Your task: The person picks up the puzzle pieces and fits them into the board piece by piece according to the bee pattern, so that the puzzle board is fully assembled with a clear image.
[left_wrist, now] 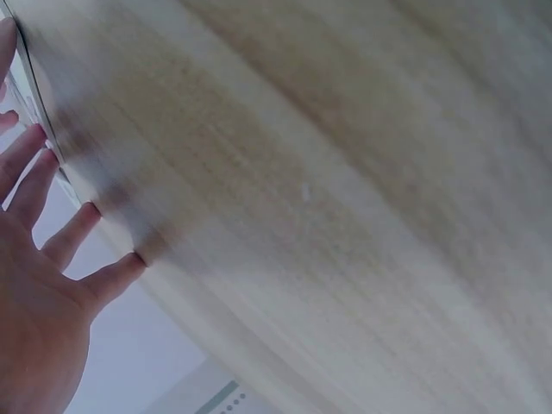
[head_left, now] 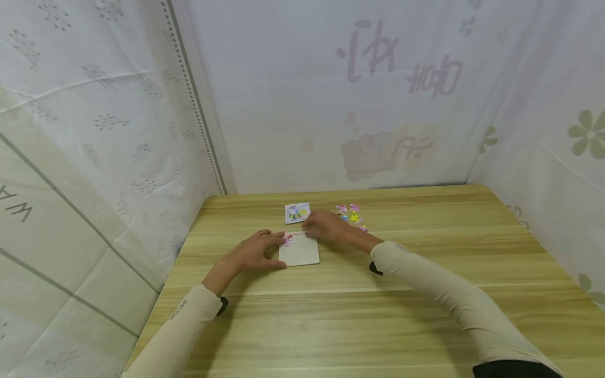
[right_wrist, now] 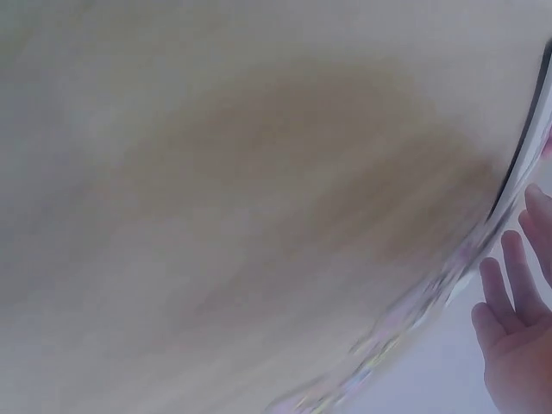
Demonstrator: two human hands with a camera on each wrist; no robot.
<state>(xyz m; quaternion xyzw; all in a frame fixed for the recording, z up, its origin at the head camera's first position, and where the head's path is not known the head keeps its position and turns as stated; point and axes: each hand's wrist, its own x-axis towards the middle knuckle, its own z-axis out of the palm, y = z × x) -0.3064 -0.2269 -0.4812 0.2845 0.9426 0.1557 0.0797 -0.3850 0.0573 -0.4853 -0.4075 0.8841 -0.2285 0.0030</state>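
Observation:
A pale, square puzzle board (head_left: pixel 300 253) lies on the table in the head view. A small pink puzzle piece (head_left: pixel 288 240) sits in its upper left corner. My left hand (head_left: pixel 255 252) rests at the board's left side, fingers spread, thumb by the lower left corner; the left wrist view shows the same hand (left_wrist: pixel 43 267) with straight fingers. My right hand (head_left: pixel 326 226) bends down over the board's upper right edge. Its fingertips are too small to show whether they pinch a piece. In the right wrist view that hand (right_wrist: pixel 517 336) is partly cut off by the frame.
Behind the board lies a picture card (head_left: pixel 297 213) with a colourful print. Several loose puzzle pieces (head_left: pixel 354 217), pink, yellow and blue, lie to the right beyond my right hand. The wooden table (head_left: pixel 302 325) meets a printed curtain (head_left: pixel 283 105) at its back edge.

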